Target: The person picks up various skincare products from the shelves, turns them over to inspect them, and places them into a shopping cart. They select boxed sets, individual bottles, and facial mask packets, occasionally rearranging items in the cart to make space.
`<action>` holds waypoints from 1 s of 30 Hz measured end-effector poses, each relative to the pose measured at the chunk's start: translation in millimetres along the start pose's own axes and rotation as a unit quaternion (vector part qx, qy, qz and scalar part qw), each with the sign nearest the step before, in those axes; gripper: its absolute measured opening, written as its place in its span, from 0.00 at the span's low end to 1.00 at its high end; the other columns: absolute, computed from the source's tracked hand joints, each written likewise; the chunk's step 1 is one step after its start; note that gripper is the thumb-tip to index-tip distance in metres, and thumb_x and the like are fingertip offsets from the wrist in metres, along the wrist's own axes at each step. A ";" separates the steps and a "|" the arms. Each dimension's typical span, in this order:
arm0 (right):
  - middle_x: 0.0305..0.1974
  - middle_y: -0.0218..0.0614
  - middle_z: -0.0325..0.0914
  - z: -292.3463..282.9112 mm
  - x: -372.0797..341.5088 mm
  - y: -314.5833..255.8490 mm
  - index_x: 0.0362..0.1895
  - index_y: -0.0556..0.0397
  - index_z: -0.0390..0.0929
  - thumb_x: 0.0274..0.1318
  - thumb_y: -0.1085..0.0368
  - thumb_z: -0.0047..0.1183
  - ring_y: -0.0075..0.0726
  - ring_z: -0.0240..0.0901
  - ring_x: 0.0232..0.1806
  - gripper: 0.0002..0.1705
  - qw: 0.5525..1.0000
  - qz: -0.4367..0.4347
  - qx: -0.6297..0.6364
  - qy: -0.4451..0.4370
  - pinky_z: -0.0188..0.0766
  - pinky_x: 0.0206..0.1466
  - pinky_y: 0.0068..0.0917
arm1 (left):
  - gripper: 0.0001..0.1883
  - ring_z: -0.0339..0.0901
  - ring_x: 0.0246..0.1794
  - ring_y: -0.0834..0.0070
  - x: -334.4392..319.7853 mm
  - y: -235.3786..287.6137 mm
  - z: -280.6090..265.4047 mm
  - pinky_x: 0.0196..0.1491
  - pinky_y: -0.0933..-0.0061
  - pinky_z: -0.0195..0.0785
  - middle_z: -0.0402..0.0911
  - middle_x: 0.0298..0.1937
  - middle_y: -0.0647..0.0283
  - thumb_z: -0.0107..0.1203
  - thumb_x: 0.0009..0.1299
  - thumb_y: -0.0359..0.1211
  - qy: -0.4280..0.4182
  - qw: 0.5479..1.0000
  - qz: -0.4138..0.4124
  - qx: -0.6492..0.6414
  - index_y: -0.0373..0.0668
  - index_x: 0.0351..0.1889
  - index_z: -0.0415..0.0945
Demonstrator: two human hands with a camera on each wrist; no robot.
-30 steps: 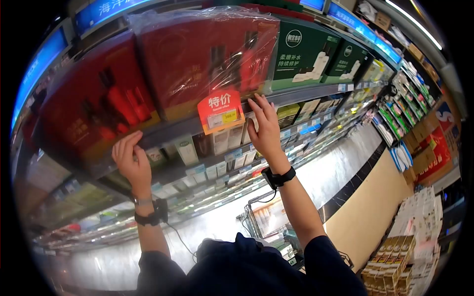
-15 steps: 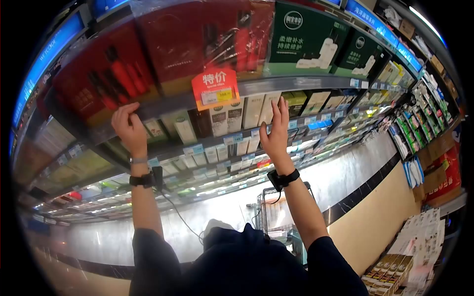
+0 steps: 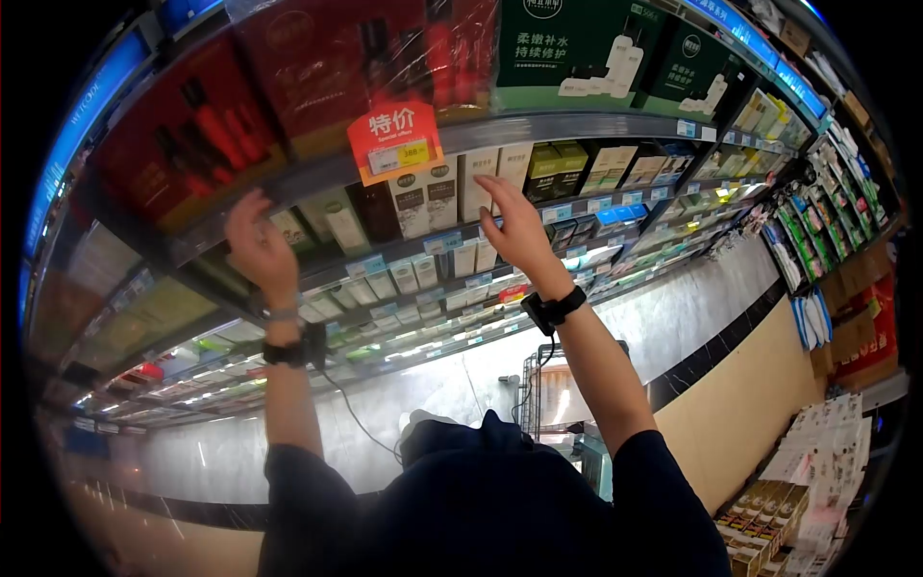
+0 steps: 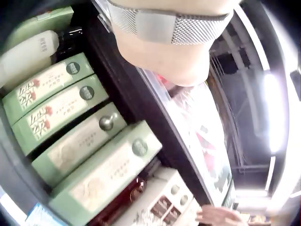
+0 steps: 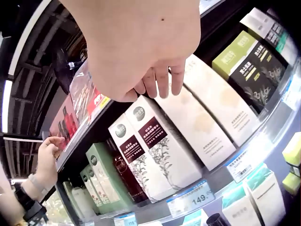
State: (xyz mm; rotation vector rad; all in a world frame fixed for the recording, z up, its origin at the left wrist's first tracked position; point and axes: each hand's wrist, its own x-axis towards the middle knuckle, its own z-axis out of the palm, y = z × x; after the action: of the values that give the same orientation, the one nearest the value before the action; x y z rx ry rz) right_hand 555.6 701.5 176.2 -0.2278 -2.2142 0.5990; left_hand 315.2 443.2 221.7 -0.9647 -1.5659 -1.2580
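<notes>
In the head view, my right hand [image 3: 519, 229] reaches to the second shelf, fingers extended in front of the tall cream boxes [image 3: 478, 183]. Seen from the right wrist, its fingertips hang right at the top of a cream box [image 5: 196, 123], beside two white boxes with dark labels [image 5: 153, 136]. My left hand [image 3: 261, 248] is slightly blurred, fingers loosely bent and holding nothing, near the upper shelf edge below a red gift box [image 3: 187, 125]. Green boxes [image 4: 106, 169] stand in a row in the left wrist view, where the left fingers are hidden.
An orange-red price sign [image 3: 394, 139] hangs from the upper shelf edge, under a plastic-wrapped red box [image 3: 312, 72]. Dark green gift boxes [image 3: 577, 58] stand to its right. A wire cart [image 3: 531, 385] is below; stacked cartons [image 3: 769, 519] are on the floor at right.
Both hands have come away from the upper shelf edge. The right hand has dropped to the cream boxes on the shelf below. The shelves sit higher in the head view.
</notes>
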 end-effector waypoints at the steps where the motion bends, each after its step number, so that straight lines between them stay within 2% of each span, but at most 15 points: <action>1: 0.54 0.47 0.79 1.6 5.3 -11.6 0.63 0.53 0.72 0.59 0.71 0.53 0.54 0.77 0.55 0.25 1.000 -0.013 -0.006 0.005 0.74 0.56 0.42 | 0.11 0.77 0.55 0.57 -16.3 8.9 1.8 0.60 0.61 0.65 0.82 0.51 0.54 0.47 0.65 0.20 -0.018 1.000 0.016 0.006 0.35 0.40 0.79; 5: 0.44 0.47 0.82 26.5 12.2 -18.4 0.61 0.54 0.73 0.60 0.68 0.53 0.56 0.79 0.42 0.24 0.996 0.032 0.077 -0.040 0.75 0.45 0.45 | 0.15 0.78 0.49 0.60 -66.7 45.0 32.9 0.51 0.66 0.72 0.81 0.48 0.55 0.47 0.68 0.21 -0.213 0.974 -0.030 -0.070 0.37 0.50 0.80; 6: 0.39 0.47 0.83 32.0 11.1 -20.7 0.60 0.54 0.73 0.60 0.67 0.53 0.55 0.80 0.39 0.23 0.994 0.033 0.090 -0.055 0.76 0.42 0.44 | 0.19 0.79 0.45 0.63 -70.5 52.0 40.5 0.46 0.66 0.74 0.81 0.47 0.55 0.49 0.71 0.23 -0.254 0.965 -0.025 -0.055 0.40 0.60 0.76; 8: 0.34 0.46 0.83 41.2 6.2 -20.7 0.60 0.54 0.74 0.60 0.66 0.53 0.55 0.80 0.35 0.22 0.992 0.034 0.104 -0.069 0.76 0.40 0.44 | 0.24 0.80 0.41 0.66 -68.1 67.0 54.3 0.42 0.66 0.74 0.81 0.44 0.57 0.52 0.73 0.27 -0.315 0.941 -0.090 -0.084 0.41 0.67 0.69; 12: 0.33 0.48 0.83 50.9 -19.8 -14.7 0.54 0.55 0.78 0.61 0.65 0.52 0.55 0.80 0.35 0.18 0.981 0.070 0.106 -0.147 0.75 0.39 0.43 | 0.25 0.81 0.38 0.64 -59.1 68.5 79.6 0.39 0.64 0.74 0.82 0.41 0.59 0.54 0.72 0.30 -0.344 0.933 -0.099 -0.035 0.39 0.67 0.67; 16: 0.33 0.48 0.83 50.1 -52.3 -7.7 0.50 0.57 0.80 0.61 0.65 0.53 0.54 0.80 0.35 0.15 0.961 0.101 0.124 -0.227 0.74 0.39 0.43 | 0.20 0.80 0.36 0.61 -54.6 61.9 95.0 0.36 0.60 0.73 0.80 0.35 0.58 0.55 0.71 0.31 -0.372 0.924 -0.085 0.024 0.38 0.60 0.70; 18: 0.32 0.47 0.82 47.8 -63.7 -3.4 0.50 0.57 0.80 0.60 0.64 0.53 0.53 0.80 0.36 0.16 0.965 0.095 0.118 -0.214 0.75 0.40 0.42 | 0.21 0.78 0.33 0.62 -61.3 61.9 94.5 0.35 0.61 0.72 0.78 0.32 0.59 0.55 0.71 0.30 -0.309 0.950 -0.042 0.023 0.39 0.62 0.69; 19: 0.32 0.47 0.82 45.2 -68.1 -1.4 0.51 0.56 0.80 0.60 0.64 0.54 0.52 0.80 0.36 0.16 0.967 0.095 0.115 -0.209 0.75 0.40 0.41 | 0.23 0.78 0.35 0.59 -69.2 66.1 90.7 0.37 0.58 0.73 0.77 0.32 0.60 0.57 0.68 0.30 -0.292 0.953 -0.080 -0.003 0.44 0.63 0.70; 22: 0.36 0.46 0.83 36.1 -71.4 2.1 0.55 0.55 0.78 0.60 0.65 0.55 0.51 0.81 0.38 0.19 0.967 0.117 0.137 -0.181 0.77 0.42 0.39 | 0.25 0.78 0.36 0.63 -86.0 69.4 80.3 0.38 0.61 0.73 0.76 0.32 0.62 0.59 0.67 0.29 -0.262 0.962 -0.050 -0.055 0.45 0.64 0.72; 23: 0.39 0.47 0.83 32.4 -69.7 3.3 0.57 0.55 0.77 0.60 0.65 0.56 0.49 0.81 0.39 0.21 0.964 0.135 0.161 -0.164 0.77 0.43 0.38 | 0.27 0.77 0.42 0.62 -89.1 65.3 76.5 0.45 0.61 0.72 0.77 0.39 0.60 0.64 0.64 0.29 -0.286 0.958 -0.023 -0.020 0.46 0.63 0.73; 24: 0.39 0.47 0.83 31.5 -67.4 4.3 0.57 0.55 0.77 0.60 0.65 0.56 0.49 0.81 0.39 0.21 0.964 0.137 0.160 -0.161 0.77 0.43 0.38 | 0.27 0.77 0.42 0.62 -91.7 66.6 76.2 0.45 0.61 0.72 0.77 0.39 0.60 0.64 0.64 0.29 -0.288 0.957 -0.022 -0.022 0.46 0.63 0.73; 26: 0.46 0.46 0.82 34.3 -59.9 5.0 0.63 0.54 0.73 0.59 0.67 0.58 0.47 0.81 0.44 0.26 0.976 0.124 0.164 -0.068 0.78 0.45 0.37 | 0.32 0.74 0.52 0.60 -95.8 67.4 75.5 0.55 0.60 0.69 0.76 0.50 0.57 0.69 0.60 0.30 -0.166 0.985 0.040 -0.034 0.45 0.64 0.72; 27: 0.51 0.47 0.80 34.2 -55.1 5.2 0.67 0.52 0.69 0.58 0.67 0.59 0.46 0.81 0.46 0.31 0.970 0.142 0.176 -0.086 0.78 0.46 0.37 | 0.37 0.69 0.63 0.55 -92.2 72.8 73.2 0.64 0.58 0.65 0.72 0.61 0.56 0.73 0.54 0.30 -0.178 0.982 0.015 -0.053 0.45 0.64 0.71; 28: 0.51 0.47 0.80 35.7 -52.3 3.8 0.67 0.52 0.69 0.58 0.67 0.59 0.46 0.81 0.46 0.31 0.970 0.144 0.176 -0.085 0.78 0.46 0.37 | 0.37 0.69 0.63 0.55 -86.0 75.6 71.5 0.64 0.58 0.65 0.72 0.61 0.56 0.73 0.54 0.30 -0.180 0.982 0.015 -0.054 0.45 0.64 0.71; 30: 0.53 0.47 0.79 41.3 -50.2 0.3 0.68 0.52 0.67 0.58 0.68 0.59 0.45 0.81 0.46 0.33 0.963 0.140 0.215 -0.088 0.78 0.46 0.36 | 0.41 0.64 0.69 0.55 -77.7 81.5 70.4 0.68 0.58 0.62 0.69 0.68 0.55 0.74 0.50 0.28 -0.275 0.957 -0.020 -0.087 0.44 0.65 0.69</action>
State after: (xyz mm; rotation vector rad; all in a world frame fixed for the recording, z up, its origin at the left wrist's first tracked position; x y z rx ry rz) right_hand 557.2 669.9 119.4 -0.2696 -2.1685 1.2794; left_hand 404.2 524.0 165.2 -1.4980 -1.9189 -1.2328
